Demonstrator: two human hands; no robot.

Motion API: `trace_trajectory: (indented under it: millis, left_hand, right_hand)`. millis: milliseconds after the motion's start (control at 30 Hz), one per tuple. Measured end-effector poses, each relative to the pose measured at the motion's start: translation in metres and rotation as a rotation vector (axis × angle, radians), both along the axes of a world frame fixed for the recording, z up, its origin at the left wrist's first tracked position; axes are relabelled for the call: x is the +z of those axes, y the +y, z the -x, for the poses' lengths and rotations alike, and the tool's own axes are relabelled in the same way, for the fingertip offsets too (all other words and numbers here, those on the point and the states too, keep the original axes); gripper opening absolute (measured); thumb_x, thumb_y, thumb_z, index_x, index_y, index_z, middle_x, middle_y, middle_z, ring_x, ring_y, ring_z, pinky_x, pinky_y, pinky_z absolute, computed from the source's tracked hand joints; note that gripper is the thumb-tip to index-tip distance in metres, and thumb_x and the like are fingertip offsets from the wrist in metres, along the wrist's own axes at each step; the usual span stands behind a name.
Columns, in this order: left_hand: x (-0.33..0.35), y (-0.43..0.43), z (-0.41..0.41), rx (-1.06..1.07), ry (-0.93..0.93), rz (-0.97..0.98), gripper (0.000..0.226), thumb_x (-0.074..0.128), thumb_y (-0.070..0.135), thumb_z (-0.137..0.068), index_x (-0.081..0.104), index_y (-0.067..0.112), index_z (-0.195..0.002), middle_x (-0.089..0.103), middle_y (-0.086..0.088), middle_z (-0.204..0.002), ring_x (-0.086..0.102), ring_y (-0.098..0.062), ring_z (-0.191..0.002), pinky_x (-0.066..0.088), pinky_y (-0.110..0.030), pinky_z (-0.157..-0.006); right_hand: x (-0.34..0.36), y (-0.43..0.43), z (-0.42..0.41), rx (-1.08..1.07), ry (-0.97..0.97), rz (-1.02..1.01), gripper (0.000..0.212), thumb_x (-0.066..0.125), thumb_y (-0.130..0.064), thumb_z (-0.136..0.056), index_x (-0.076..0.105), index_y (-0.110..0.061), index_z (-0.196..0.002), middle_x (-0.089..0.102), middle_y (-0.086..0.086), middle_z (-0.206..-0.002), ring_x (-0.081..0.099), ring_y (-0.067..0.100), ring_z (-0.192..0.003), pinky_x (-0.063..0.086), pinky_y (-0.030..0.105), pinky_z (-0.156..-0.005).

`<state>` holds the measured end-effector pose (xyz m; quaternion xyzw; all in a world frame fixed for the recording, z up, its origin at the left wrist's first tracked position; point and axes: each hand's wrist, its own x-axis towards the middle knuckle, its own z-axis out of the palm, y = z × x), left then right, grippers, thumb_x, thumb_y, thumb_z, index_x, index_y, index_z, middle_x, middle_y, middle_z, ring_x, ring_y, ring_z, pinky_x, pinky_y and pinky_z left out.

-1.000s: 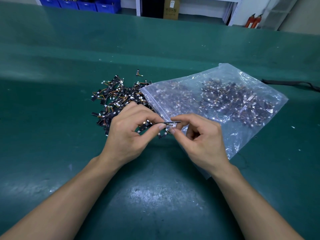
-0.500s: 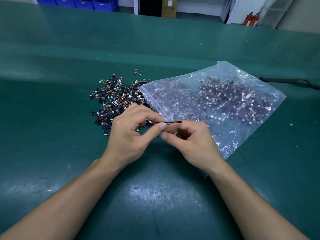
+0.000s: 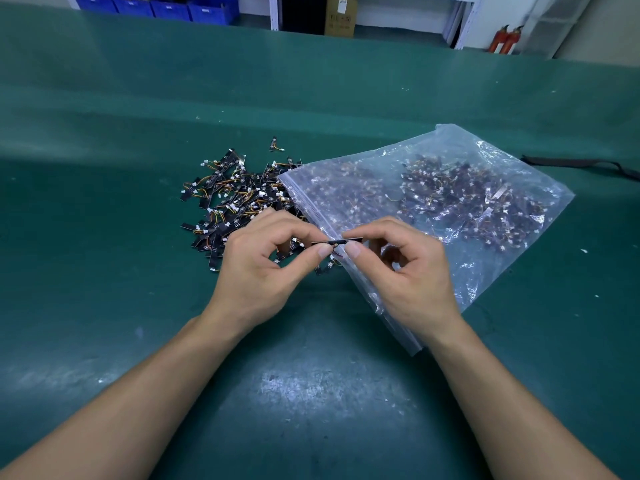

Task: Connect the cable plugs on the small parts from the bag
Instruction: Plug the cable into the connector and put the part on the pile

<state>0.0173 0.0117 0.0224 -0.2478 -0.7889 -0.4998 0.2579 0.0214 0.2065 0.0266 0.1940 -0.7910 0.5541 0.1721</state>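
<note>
**Black strip part [image 3: 337, 241] pinched in both hands, most of the job left**

Gripped at either end by left hand [image 3: 256, 268] and right hand [image 3: 408, 271], thumb and forefinger closed on it, other fingers loosely curled. Held level just above the zip edge of the clear bag [image 3: 467, 282]. Small white plug dangling under the middle; seated or not, too small to tell. Looks mid-connection on this one piece. Loose pile [image 3: 235, 199] of same parts spilled on counter [image 3: 311, 393] left of bag mouth, finished or not unclear. Far more inside the bag, so plenty left by the look of it.

Green matte counter, scuffed and shiny near forearms, white flecks. Black strap [image 3: 581, 162] at far right. Beyond: blue bins [image 3: 173, 6], cardboard box [image 3: 340, 17], two red fire extinguishers [image 3: 504, 39].
</note>
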Motion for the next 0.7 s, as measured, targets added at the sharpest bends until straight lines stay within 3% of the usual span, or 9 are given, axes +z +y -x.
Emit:
trace_trajectory:
  millis: [100,233,533,700]
  left_hand:
    - [-0.0010,-0.0014,0.0006,-0.012,-0.022,-0.005,0.007,0.076,0.018,-0.087,0.071,0.022,-0.089,0.069,0.009,-0.084,0.060,-0.013,-0.077,0.043,-0.025,-0.069]
    - [-0.0014,-0.0023,-0.0006,-0.042,-0.075,-0.009,0.008,0.070,0.026,-0.088,0.072,0.022,-0.094,0.070,0.005,-0.087,0.062,-0.020,-0.082,0.046,-0.030,-0.069]
    - [-0.0026,-0.0003,0.0004,-0.007,-0.088,0.011,0.007,0.068,0.018,-0.092,0.070,0.021,-0.086,0.068,0.006,-0.082,0.060,-0.023,-0.078,0.047,-0.038,-0.069]
    - [-0.0037,-0.0001,0.0009,-0.002,-0.091,0.035,0.010,0.066,0.020,-0.093,0.070,0.016,-0.085,0.066,0.003,-0.080,0.059,-0.026,-0.075,0.046,-0.039,-0.067]
  right_hand:
    - [-0.0016,-0.0023,0.0001,-0.003,-0.010,-0.016,0.005,0.072,-0.018,-0.090,0.076,-0.018,-0.088,0.071,-0.004,-0.079,0.059,0.021,-0.065,0.046,0.033,-0.059]
    - [-0.0023,-0.0017,-0.0003,-0.015,-0.042,0.016,0.007,0.070,-0.018,-0.091,0.074,-0.020,-0.086,0.071,-0.007,-0.077,0.058,0.012,-0.063,0.045,0.024,-0.060]
    - [0.0012,-0.0038,-0.0046,0.007,-0.081,0.043,0.004,0.071,-0.027,-0.087,0.074,-0.028,-0.085,0.070,-0.004,-0.075,0.058,0.021,-0.062,0.046,0.035,-0.057]
    - [0.0002,-0.0049,-0.0040,-0.008,-0.092,0.030,0.006,0.072,-0.021,-0.088,0.075,-0.022,-0.083,0.070,-0.008,-0.075,0.056,0.018,-0.060,0.045,0.029,-0.056]
